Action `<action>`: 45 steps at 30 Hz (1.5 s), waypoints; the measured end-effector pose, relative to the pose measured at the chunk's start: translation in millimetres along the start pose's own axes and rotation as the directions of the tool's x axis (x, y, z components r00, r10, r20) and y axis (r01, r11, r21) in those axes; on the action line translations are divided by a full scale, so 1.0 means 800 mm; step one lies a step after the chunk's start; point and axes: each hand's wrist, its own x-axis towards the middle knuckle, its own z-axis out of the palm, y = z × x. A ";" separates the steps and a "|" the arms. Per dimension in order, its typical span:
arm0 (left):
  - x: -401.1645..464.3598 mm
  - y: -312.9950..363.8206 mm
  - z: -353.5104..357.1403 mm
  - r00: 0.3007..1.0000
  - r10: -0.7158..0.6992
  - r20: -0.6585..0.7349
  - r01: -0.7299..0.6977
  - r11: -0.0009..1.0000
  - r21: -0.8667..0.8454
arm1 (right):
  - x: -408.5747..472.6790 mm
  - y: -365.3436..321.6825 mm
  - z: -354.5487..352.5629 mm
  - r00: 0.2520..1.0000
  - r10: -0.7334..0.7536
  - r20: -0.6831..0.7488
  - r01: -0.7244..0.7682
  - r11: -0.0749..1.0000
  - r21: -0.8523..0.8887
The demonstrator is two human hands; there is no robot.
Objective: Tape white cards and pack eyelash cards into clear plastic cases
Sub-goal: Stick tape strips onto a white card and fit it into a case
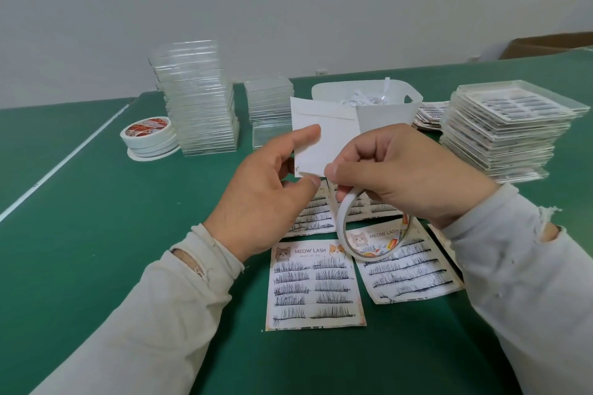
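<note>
Your left hand (272, 183) pinches the white card (324, 135), upright above the lash cards (316, 282), face toward you. Your right hand (398, 173) grips the tape roll (369, 234), hanging on edge below the card.

A single wide-angle view from the person's head looks forward and down across the green table (96, 234), close above it. The white basket (390, 114) sits centre frame; nearer than it both forearms reach in from the bottom edge, and beyond it rises a pale wall
</note>
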 end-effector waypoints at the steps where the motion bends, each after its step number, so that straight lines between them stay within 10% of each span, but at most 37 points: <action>1: 0.000 0.000 0.000 1.000 0.000 0.008 0.000 1.000 -0.002 | 0.000 0.000 0.001 1.000 -0.007 0.000 0.007 1.000 -0.004; 45: -0.002 0.001 0.002 0.999 0.012 0.039 -0.013 0.999 0.030 | 0.000 -0.006 0.005 0.990 0.054 -0.133 -0.074 0.985 -0.153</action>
